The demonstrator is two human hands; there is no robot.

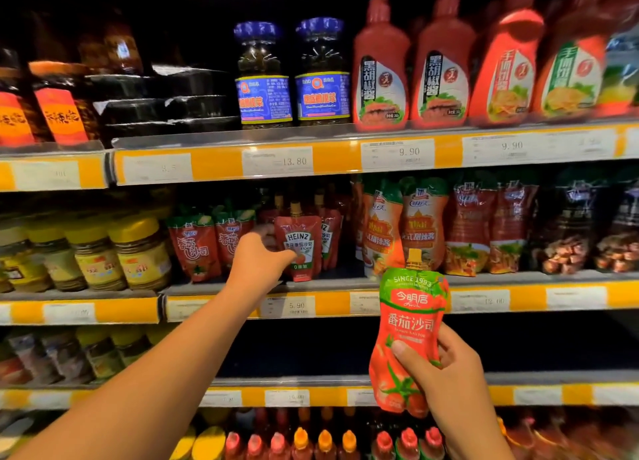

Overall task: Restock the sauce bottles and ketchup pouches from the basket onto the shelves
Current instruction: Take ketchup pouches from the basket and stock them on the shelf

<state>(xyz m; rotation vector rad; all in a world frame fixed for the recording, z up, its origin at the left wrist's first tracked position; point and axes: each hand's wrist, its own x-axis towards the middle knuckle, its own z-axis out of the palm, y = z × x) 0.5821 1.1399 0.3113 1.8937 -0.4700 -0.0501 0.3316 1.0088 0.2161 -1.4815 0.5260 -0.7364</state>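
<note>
Head view: a person faces store shelves with orange price strips.
Left hand [257, 259]: stretched out to the middle shelf [221, 288], thumb and fingers pinching the lower left side of a red Heinz ketchup pouch [300, 248]; the fingertips are partly hidden behind the pouch.
Heinz ketchup pouch: upright near the shelf's front edge, with more Heinz pouches in a row behind it, and green-topped red pouches [195, 248] just beside it on the left.
Right hand [446, 373]: fingers curled around the lower half of a red and green ketchup pouch [409, 324], thumb across its front.
Red and green ketchup pouch: held upright in the air, gold cap on top, in front of the middle shelf's price strip and apart from the shelf.
Upper shelf [311, 136]: blue-lidded jars [264, 75] and red squeeze bottles [380, 68].
Middle shelf, left end: yellow-lidded jars [138, 252].
Bottom of view: bottle caps [325, 440] in red and orange.
</note>
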